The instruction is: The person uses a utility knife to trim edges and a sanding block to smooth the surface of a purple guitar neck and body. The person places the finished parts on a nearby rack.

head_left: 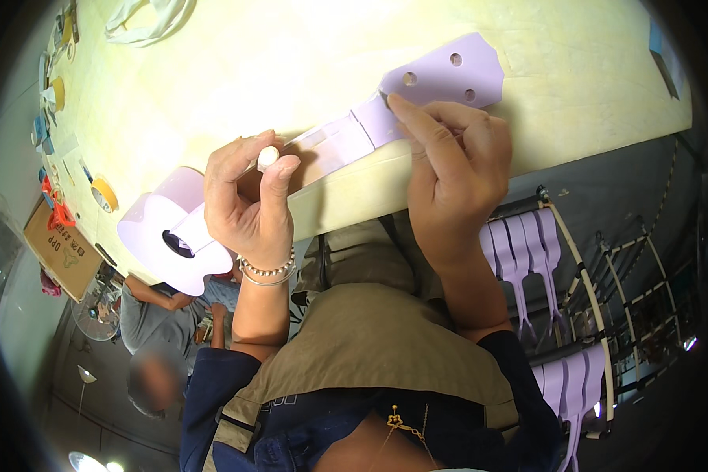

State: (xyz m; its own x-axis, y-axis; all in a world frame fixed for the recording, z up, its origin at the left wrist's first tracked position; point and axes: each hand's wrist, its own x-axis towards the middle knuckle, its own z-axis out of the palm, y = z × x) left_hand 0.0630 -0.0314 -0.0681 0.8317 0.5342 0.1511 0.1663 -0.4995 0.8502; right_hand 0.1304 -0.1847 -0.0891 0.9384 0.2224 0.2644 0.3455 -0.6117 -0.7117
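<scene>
A lilac small guitar lies across the table, its body [153,232] at the left and its headstock [440,71], with several holes, at the upper right. Part of the neck [330,145] shows brown under a pale, shiny strip. My left hand [248,197] is curled over the neck, thumb and fingers round a small white object [267,157]. My right hand [456,173] is bent at the headstock's base, index fingertip on a small dark patch there; what it holds, if anything, is hidden.
The cream table [574,79] bears a white loop [141,20], tape rolls [104,194] and red-handled tools [57,206] at left. A cardboard box [59,248] sits beyond. Another person [153,330] is at lower left. Racks [602,315] of lilac necks [519,252] stand at right.
</scene>
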